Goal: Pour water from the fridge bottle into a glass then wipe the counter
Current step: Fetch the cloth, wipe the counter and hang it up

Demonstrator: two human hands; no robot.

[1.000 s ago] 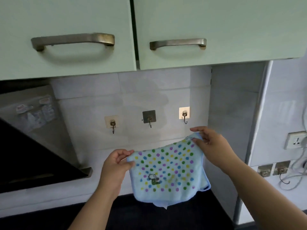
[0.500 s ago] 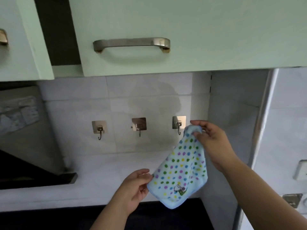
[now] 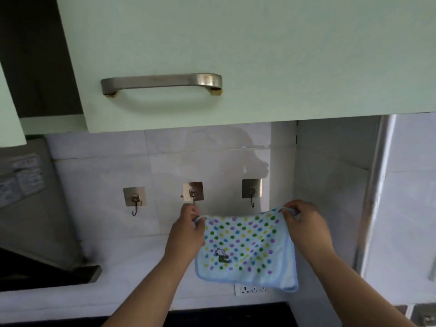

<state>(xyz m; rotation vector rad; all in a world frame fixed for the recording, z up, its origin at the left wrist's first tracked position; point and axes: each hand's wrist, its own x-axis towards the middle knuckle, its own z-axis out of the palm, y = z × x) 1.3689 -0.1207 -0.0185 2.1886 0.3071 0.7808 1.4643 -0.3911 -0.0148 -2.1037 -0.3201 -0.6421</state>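
Note:
A light blue cloth with coloured dots and a small cartoon figure hangs spread between both hands in front of the tiled wall. My left hand pinches its top left corner, right under the middle wall hook. My right hand pinches the top right corner, where a thin white loop shows, just below and right of the right wall hook. No bottle, glass or fridge is in view.
A third hook is on the wall at the left. A pale green wall cupboard with a metal handle hangs above. A range hood fills the left side. A wall socket sits below the cloth, above the dark counter.
My left hand has risen from below the cloth to its top left corner. The cloth now hangs spread flat between both hands, close under the hooks. My view has moved nearer the wall.

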